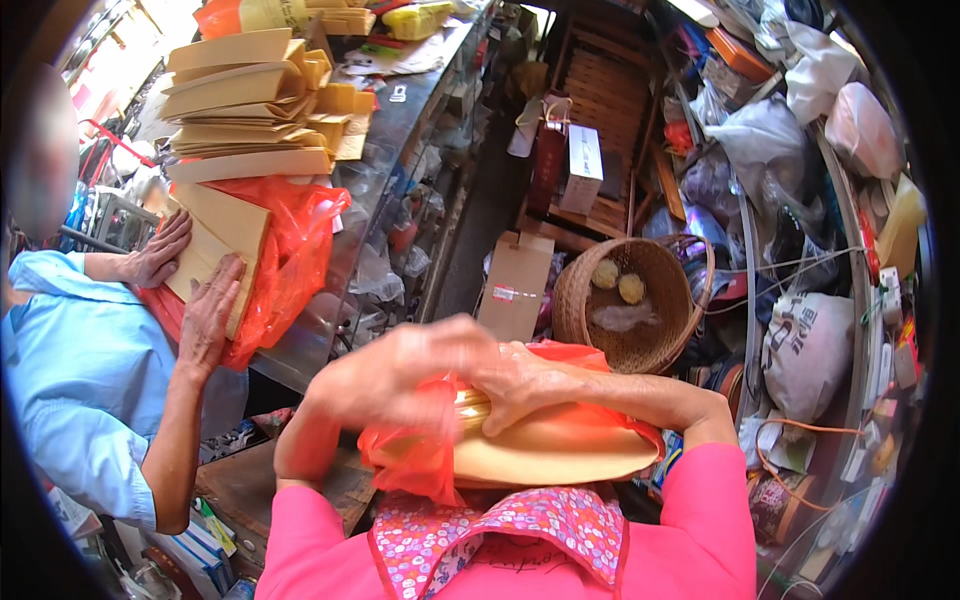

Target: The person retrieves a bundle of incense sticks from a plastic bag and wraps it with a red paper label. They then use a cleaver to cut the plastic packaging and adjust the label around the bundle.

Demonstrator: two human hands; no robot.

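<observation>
Close to my chest lies a stack of tan paper envelopes [550, 455], partly wrapped in a thin red plastic bag [412, 440]. My right hand [518, 385] grips the near bundle, its thumb bent down over the folded paper edges and its other fingers mostly hidden. Just left of it, my left hand [415, 372] is smeared by motion above the bag's left side; its fingers cannot be made out. Red plastic also shows behind my right wrist and at the stack's right end.
At left, a person in a light blue shirt [95, 340] presses both hands on tan envelopes [225, 225] over red plastic. More envelopes [250, 100] are piled on the glass counter [375, 190]. Ahead stand a wicker basket [575, 310], a cardboard box [515, 285] and bag-filled shelves [745, 250].
</observation>
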